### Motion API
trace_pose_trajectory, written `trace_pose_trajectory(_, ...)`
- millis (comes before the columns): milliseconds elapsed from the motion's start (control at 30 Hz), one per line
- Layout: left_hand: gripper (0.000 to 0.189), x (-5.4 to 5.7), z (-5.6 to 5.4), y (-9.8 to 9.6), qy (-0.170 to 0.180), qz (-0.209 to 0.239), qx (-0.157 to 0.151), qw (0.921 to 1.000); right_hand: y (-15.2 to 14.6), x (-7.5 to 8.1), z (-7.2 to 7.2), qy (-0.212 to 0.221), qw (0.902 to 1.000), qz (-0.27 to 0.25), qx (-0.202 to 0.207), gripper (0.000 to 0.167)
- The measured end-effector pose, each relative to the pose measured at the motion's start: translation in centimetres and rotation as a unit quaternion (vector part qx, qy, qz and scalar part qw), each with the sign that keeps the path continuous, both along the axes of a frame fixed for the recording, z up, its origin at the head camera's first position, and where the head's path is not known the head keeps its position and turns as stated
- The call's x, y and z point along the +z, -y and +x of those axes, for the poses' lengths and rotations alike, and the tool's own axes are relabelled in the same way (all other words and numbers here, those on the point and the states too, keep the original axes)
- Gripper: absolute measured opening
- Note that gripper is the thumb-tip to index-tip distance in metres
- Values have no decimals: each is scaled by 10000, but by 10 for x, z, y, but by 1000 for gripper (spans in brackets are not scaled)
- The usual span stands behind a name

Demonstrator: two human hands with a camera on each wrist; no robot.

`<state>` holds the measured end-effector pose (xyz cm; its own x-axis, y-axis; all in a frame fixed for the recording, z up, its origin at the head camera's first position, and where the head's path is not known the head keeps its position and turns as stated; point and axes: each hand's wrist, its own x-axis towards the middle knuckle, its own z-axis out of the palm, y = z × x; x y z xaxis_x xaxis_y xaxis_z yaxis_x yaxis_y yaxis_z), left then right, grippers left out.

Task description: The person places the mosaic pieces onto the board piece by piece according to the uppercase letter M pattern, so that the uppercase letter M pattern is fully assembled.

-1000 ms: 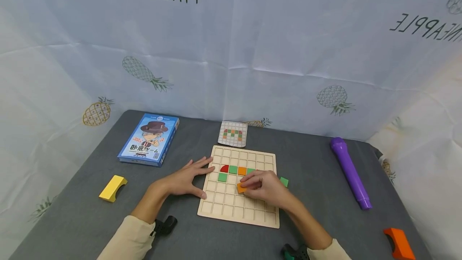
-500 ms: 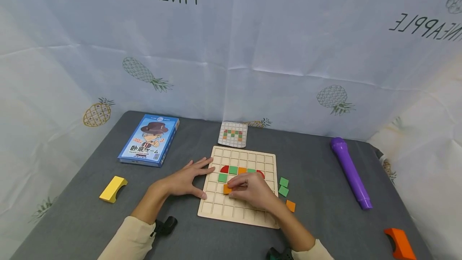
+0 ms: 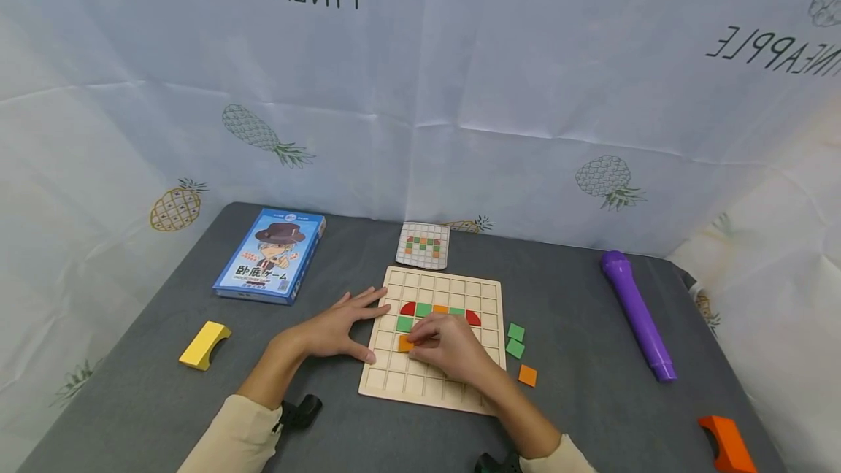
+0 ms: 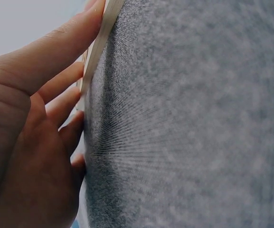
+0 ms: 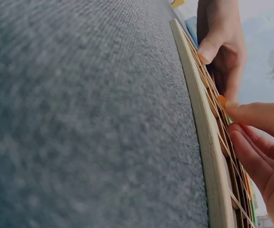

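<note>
A wooden grid board (image 3: 394,382) lies on the dark grey table. My right hand (image 3: 450,347) pinches an orange square tile (image 3: 404,344) over the board's left part, just below a green tile (image 3: 404,324). In the right wrist view the orange tile (image 5: 222,100) shows at the thumb tip, close over the grid. My left hand (image 3: 338,323) rests with fingers spread along the board's left edge, the thumb on its rim. A row on the board holds a red quarter-circle tile (image 3: 408,309), green and orange tiles, and another red quarter-circle (image 3: 472,318) at the right end.
Right of the board lie two green tiles (image 3: 515,331) and an orange tile (image 3: 528,375). A pattern card (image 3: 423,245) sits behind the board. Around these are a blue box (image 3: 269,255), a yellow arch block (image 3: 205,345), a purple microphone (image 3: 637,316) and an orange arch block (image 3: 728,444).
My right hand has moved left across the board with the orange tile, from the middle columns to below the left green tile. The left hand has stayed in place.
</note>
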<state>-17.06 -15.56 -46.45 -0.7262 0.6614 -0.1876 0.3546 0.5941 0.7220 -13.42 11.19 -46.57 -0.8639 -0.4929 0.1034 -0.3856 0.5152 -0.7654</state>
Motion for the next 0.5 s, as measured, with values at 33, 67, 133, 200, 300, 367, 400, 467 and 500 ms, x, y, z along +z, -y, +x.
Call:
trace_pose_trajectory(33,90,0,0,0,12,1,4,10000,1,0,0,-48,10000,55,-22,13)
trace_pose_trajectory(67,90,0,0,0,26,9,11,10000,2,0,0,-100,9999,111,-42,13)
trace_pose_trajectory(133,90,0,0,0,21,23,5,10000,5,0,1,-257,9993,258,-86,13)
trace_pose_trajectory(200,90,0,0,0,51,13,15,10000,7,-1,1,-441,9981,409,-120,12)
trace_pose_trajectory(300,90,0,1,0,40,28,3,10000,10,-2,1,-687,9955,629,-178,11)
trace_pose_trajectory(367,90,0,1,0,31,48,-5,10000,12,-3,1,-799,9939,735,-202,11)
trace_pose_trajectory(400,90,1,1,0,31,66,-3,10000,12,-3,1,-838,9932,779,-210,11)
trace_pose_trajectory(467,89,0,1,0,17,86,-15,10000,13,-3,1,-858,9926,833,-230,11)
trace_pose_trajectory(500,90,0,1,0,3,97,-25,9999,13,-3,1,-856,9924,853,-238,11)
